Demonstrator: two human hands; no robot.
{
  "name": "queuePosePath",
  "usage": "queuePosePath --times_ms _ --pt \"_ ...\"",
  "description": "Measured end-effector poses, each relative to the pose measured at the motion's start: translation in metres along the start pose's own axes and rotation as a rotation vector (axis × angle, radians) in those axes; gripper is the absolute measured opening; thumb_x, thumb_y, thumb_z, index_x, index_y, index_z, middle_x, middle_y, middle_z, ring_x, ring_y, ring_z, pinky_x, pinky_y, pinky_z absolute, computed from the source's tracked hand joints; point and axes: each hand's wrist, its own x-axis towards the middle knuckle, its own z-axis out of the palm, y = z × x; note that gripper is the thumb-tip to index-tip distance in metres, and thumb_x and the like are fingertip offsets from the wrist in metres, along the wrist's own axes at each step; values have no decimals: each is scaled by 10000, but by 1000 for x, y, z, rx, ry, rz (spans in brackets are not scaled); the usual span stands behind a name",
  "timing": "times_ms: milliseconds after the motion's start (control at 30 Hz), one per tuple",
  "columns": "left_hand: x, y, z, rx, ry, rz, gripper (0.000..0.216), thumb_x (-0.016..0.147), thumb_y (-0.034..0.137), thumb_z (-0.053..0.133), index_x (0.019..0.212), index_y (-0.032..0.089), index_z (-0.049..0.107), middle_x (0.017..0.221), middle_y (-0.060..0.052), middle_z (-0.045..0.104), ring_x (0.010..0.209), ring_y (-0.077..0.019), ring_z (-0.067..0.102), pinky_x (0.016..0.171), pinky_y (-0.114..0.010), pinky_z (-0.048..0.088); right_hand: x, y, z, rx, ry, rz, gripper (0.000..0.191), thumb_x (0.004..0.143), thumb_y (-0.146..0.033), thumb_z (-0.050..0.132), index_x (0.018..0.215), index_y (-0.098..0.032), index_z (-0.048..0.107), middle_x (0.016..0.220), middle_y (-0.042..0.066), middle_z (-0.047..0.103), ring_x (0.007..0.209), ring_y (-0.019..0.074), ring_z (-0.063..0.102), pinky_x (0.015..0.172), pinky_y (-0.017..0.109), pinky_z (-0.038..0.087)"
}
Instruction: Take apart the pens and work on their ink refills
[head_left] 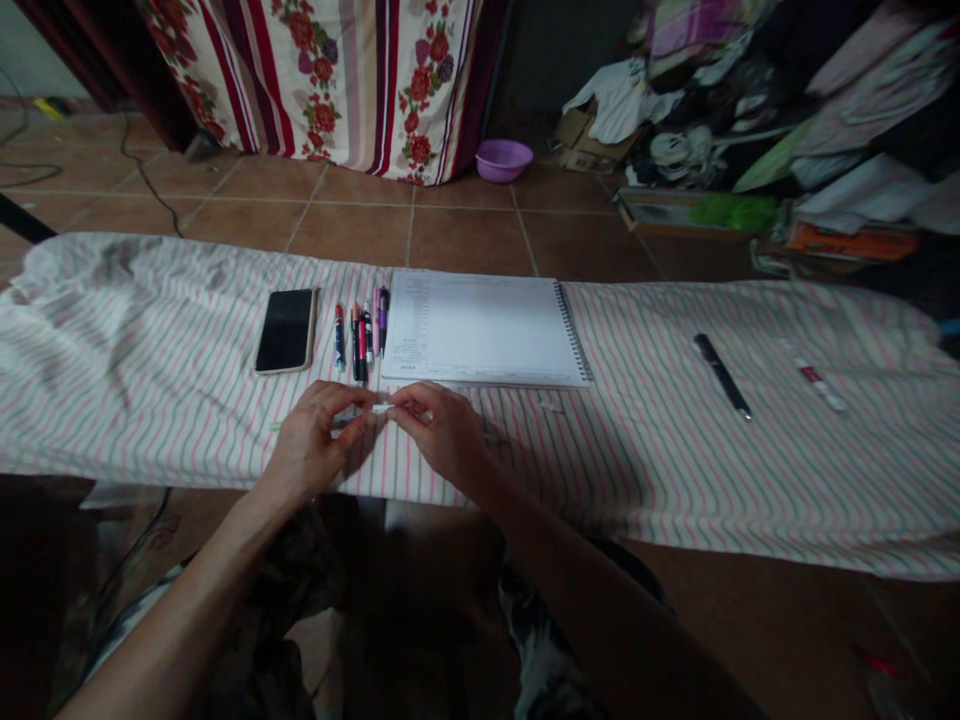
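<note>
Both hands meet at the near edge of the striped cloth, just below a group of pens. My left hand (pixel 319 430) is closed, thumb and fingers pinching a slim pale pen (pixel 382 408). Its greenish end sticks out to the left of that hand. The fingertips of my right hand (pixel 446 430) are pinched on the white right end of the same pen. Fingers hide much of its length. A small clear piece (pixel 551 406) lies right of my right hand, too small to name. Several pens (pixel 362 335) lie side by side beyond the hands.
A spiral notebook (pixel 491 330) lies beyond my right hand, with a phone (pixel 285 332) to the left. Far right on the striped cloth (pixel 637 480) are a black pen (pixel 721 376) and a white-and-red tube (pixel 814 378). A purple basin (pixel 504 160) stands on the tiled floor.
</note>
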Motion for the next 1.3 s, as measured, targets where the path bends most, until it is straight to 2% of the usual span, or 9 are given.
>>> queuePosePath --times_ms 33,100,200,333,433,567,767,1300 --pt "-1 -4 -4 42 -33 17 249 800 337 536 999 199 592 896 -50 632 915 -211 531 803 -356 443 0 0 -1 -14 5 7 45 785 -221 591 803 -188 616 775 4 647 736 131 572 689 243 411" --pt "-4 -12 -11 149 -73 74 263 780 360 557 982 201 613 930 -66 633 919 -235 519 807 -382 435 0 1 -2 -73 -1 -10 43 786 -219 590 793 -185 614 792 14 647 773 142 569 722 257 408" --pt "-9 -22 -14 276 -162 94 232 777 296 543 965 194 633 946 -86 630 903 -247 524 786 -396 444 0 2 -3 -152 -34 -56 45 792 -215 583 792 -180 612 829 26 647 830 153 558 768 271 398" --pt "-11 -25 -11 335 -175 99 219 785 199 484 930 149 640 877 -110 628 830 -243 529 741 -384 460 0 2 -3 -181 -49 -63 54 801 -221 576 797 -177 607 839 30 646 836 151 550 778 273 394" --pt "-9 -22 -10 315 -172 79 209 810 182 437 893 145 626 832 -97 620 805 -232 535 737 -373 456 1 3 -4 -206 -51 -64 54 807 -215 567 804 -177 605 847 35 645 840 156 544 779 283 391" --pt "-7 -15 -11 191 -161 15 212 849 255 410 936 158 576 874 -77 592 831 -204 553 745 -335 455 0 2 -5 -217 -57 -92 56 809 -215 565 819 -182 610 856 37 647 845 160 545 774 282 391" --pt "-5 -3 -7 1 -133 -34 224 866 290 397 1006 189 541 921 -50 566 856 -168 567 755 -285 458 -3 1 -12 -238 50 -119 53 813 -222 560 810 -194 604 815 20 648 794 162 549 738 279 394" --pt "-3 -1 3 -4 -123 -5 177 856 258 414 950 182 543 901 -49 564 846 -170 560 748 -299 459 -5 1 -20 -317 -24 -150 94 830 -242 540 835 -186 615 846 31 652 835 176 536 768 291 399"
